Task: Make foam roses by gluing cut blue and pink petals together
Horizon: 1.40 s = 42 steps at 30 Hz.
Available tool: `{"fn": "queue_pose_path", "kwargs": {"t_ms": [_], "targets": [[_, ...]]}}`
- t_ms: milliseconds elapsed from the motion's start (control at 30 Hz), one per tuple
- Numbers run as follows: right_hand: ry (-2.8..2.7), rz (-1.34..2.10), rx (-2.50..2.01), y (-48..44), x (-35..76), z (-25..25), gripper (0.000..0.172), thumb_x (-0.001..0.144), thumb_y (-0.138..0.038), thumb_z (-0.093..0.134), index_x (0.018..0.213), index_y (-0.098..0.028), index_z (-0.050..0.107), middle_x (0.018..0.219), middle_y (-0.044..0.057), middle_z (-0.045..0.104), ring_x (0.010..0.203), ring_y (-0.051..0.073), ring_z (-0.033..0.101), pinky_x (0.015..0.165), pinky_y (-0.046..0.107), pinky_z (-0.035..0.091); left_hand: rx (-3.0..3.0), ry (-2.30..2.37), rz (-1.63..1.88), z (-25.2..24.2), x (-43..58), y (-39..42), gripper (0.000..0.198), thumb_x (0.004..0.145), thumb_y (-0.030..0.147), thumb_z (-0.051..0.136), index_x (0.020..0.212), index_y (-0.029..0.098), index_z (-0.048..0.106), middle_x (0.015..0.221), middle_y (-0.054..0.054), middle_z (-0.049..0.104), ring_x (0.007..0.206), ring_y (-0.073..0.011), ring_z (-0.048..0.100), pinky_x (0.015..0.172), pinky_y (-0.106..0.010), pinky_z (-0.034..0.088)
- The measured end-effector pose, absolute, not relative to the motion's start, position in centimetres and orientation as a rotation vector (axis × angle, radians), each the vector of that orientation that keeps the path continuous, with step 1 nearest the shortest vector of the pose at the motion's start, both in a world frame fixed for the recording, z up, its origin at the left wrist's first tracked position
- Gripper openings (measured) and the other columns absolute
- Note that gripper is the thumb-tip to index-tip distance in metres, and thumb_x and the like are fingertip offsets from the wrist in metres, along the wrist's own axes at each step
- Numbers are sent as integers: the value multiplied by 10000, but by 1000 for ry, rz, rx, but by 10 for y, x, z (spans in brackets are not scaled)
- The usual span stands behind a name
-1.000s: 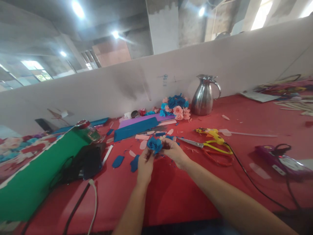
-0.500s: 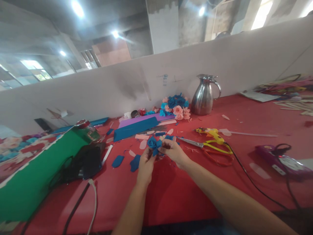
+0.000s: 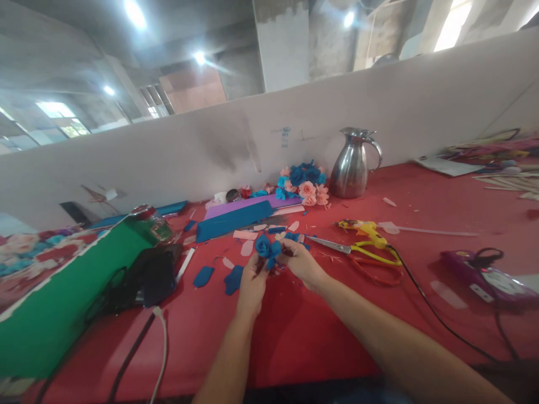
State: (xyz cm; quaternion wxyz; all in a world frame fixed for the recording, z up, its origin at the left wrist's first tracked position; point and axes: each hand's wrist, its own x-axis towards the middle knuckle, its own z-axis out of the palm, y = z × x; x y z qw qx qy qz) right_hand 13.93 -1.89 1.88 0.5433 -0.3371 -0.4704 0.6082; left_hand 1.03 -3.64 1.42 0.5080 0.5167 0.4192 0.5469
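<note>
Both my hands meet over the red table (image 3: 295, 331) and pinch a small blue paper rose (image 3: 266, 247). My left hand (image 3: 251, 280) grips the rose from below with closed fingers. From the right side, my right hand (image 3: 300, 261) presses its fingertips against the rose's petals. Loose blue petal cutouts (image 3: 231, 279) lie on the table just left of my hands.
Yellow-handled scissors (image 3: 357, 247) and a yellow glue gun (image 3: 367, 230) with a black cord lie right of my hands. A steel jug (image 3: 352, 164) and a bunch of pink and blue paper roses (image 3: 304, 184) stand at the back. Green sheet (image 3: 63, 292) and a black object at left; purple device (image 3: 484, 275) at right.
The rose has turned a little between my fingers and my hands have shifted slightly. Everything else stays where it was.
</note>
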Motion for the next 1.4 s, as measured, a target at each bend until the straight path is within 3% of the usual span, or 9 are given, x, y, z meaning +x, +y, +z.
{"fn": "queue_pose_path", "kwargs": {"t_ms": [200,400,667,867,1033,1267,1400], "targets": [[-1023,1411,-806,-17,139,18,306,567,-348,802,693,-210,558,647,-40,555,635,138,538,678,304,455,1314,1058,1349,10,10,-35,305,778,353,660,1045,206,679,1024,-57,716,889,-193,645,781,-288,496],[-1014,1446,-792,-19,138,20,242,547,-316,807,647,-200,620,618,-31,593,634,152,561,717,326,475,1412,1127,1380,2,4,-32,345,820,355,613,1131,211,647,1009,-57,710,821,-189,646,738,-286,503],[-1053,1473,-795,-21,137,20,151,620,-343,742,677,-205,716,587,-11,624,591,164,575,658,326,478,1471,1175,1441,2,3,-32,240,818,350,612,989,200,690,896,-42,711,742,-171,619,726,-275,485],[-997,1459,-780,-20,140,23,168,627,-343,740,692,-195,696,642,-12,647,617,127,563,680,281,456,1457,1147,1434,5,6,-34,259,824,315,596,1040,194,672,1025,-66,712,960,-215,641,863,-322,485],[-901,1503,-771,-19,143,24,261,618,-411,746,704,-177,667,671,-3,635,634,126,566,663,275,459,1436,1134,1432,7,8,-34,273,806,290,599,1057,197,657,1088,-72,707,1027,-223,633,902,-340,474],[-864,1484,-815,-17,143,23,167,592,-284,694,716,-182,646,686,-7,644,647,128,571,654,270,447,1431,1179,1415,6,8,-35,158,810,310,597,882,175,636,899,-50,714,763,-171,639,726,-277,486],[-872,1459,-901,-15,142,19,170,561,-238,682,715,-178,644,671,-5,654,645,138,579,649,277,441,1383,1168,1413,5,8,-34,202,794,319,616,935,174,630,943,-56,707,811,-174,640,745,-278,485]]}}
